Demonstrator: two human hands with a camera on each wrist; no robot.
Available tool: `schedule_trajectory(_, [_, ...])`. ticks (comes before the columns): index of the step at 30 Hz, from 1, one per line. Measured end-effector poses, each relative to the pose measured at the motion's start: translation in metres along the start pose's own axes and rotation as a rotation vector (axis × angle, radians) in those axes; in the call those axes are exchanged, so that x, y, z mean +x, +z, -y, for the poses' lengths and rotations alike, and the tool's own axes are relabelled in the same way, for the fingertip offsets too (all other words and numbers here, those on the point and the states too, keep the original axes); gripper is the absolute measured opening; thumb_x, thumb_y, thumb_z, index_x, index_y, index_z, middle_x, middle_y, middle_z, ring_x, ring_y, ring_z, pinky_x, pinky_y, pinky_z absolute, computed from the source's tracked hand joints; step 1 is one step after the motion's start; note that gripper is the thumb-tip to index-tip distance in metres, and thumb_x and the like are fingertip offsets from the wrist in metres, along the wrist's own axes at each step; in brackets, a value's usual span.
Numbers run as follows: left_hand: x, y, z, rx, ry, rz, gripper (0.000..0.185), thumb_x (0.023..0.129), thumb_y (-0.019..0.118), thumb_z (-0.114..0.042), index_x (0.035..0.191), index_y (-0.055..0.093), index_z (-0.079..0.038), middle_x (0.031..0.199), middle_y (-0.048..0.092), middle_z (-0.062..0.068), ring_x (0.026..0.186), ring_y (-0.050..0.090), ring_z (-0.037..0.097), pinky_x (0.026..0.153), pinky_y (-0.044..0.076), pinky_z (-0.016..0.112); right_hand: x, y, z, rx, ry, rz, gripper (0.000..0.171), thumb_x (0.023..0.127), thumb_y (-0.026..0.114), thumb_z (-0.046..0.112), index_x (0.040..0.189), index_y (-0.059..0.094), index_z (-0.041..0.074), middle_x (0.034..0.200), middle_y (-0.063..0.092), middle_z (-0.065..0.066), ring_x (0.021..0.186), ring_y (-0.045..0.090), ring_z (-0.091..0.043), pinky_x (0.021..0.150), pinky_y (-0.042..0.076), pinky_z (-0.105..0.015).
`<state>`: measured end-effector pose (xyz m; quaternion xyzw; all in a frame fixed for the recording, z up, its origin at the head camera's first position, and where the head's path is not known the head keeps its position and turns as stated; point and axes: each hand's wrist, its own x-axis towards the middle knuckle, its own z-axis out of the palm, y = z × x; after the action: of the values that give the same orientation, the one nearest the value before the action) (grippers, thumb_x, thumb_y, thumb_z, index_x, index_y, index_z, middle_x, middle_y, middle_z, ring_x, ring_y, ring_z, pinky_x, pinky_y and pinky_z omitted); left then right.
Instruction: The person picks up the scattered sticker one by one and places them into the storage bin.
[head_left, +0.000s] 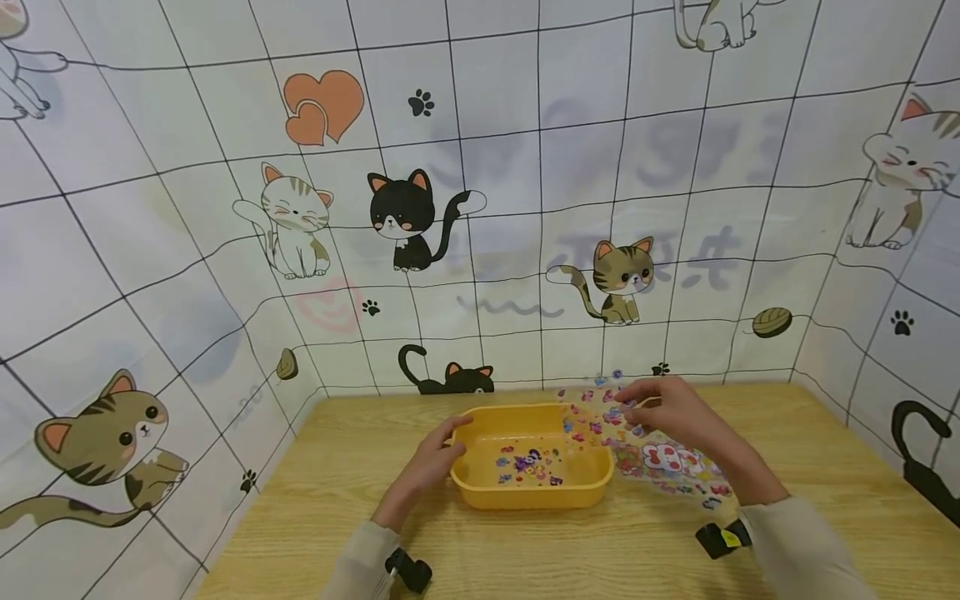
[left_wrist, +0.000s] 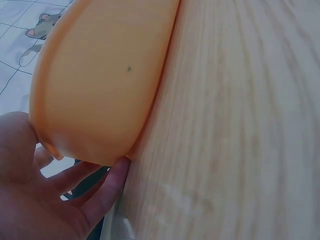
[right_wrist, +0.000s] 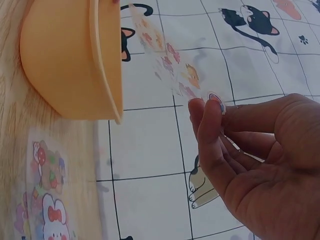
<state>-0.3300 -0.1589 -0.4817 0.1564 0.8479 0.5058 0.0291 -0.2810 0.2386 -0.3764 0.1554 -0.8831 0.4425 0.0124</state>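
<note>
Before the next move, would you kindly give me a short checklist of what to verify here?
1. Left hand steadying the yellow basin: ok, it grips the left end.
2. Right hand holding the clear sticker sheet: ok, pinched at its edge.
3. Space on the table right of the basin free: not ok, printed sheets lie there.
4. Held sheet clear of the basin's rim: cannot tell, they overlap in the head view.
5. Colourful pieces in the basin loose: cannot tell, too small.
</note>
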Motion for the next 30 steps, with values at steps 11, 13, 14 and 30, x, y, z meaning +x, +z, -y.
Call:
schedule_trajectory(11, [-0.003,0.0,-0.002,-0.002,-0.002,-0.004,0.047,0.103,0.052,-0.012,0.15,0.053,-0.013,0.164,0.04,0.018,0.136,0.054,0.043,0.098,0.056,0.048,0.012,0.014,0.017,-0.018,-0.033,0.063,0.028,0.096,0.065,0.003,0.122,0.069,-0.006,0.112,0.071,-0.021,0.084,0.072,-0.02,0.069,0.061,-0.031])
schedule_trajectory(13, [-0.002,0.001,-0.002,-0.005,-0.006,-0.002,0.047,0.103,0.052,-0.012,0.15,0.053,-0.014,0.164,0.039,0.018,0.135,0.055,0.042,0.097,0.056,0.048,0.015,0.017,0.017,-0.018,-0.036,0.083,0.028,0.096,0.065,0.003,0.122,0.07,-0.006,0.111,0.072,-0.02,0.085,0.073,-0.02,0.07,0.062,-0.033])
schedule_trajectory(14, [-0.002,0.0,-0.002,-0.006,-0.007,-0.001,0.047,0.103,0.052,-0.012,0.15,0.053,-0.014,0.164,0.039,0.018,0.136,0.054,0.043,0.096,0.056,0.047,0.017,0.018,0.017,-0.018,-0.037,0.094,0.028,0.096,0.066,0.003,0.122,0.07,-0.006,0.111,0.072,-0.02,0.085,0.073,-0.02,0.07,0.062,-0.034])
schedule_trajectory(30, [-0.001,0.0,-0.002,0.014,-0.014,-0.013,0.048,0.102,0.052,-0.012,0.15,0.053,-0.015,0.164,0.039,0.019,0.14,0.051,0.045,0.096,0.056,0.047,0.032,0.042,0.027,0.002,-0.08,0.236,0.027,0.096,0.065,0.0,0.121,0.07,-0.01,0.119,0.072,-0.026,0.08,0.073,-0.019,0.07,0.062,-0.039])
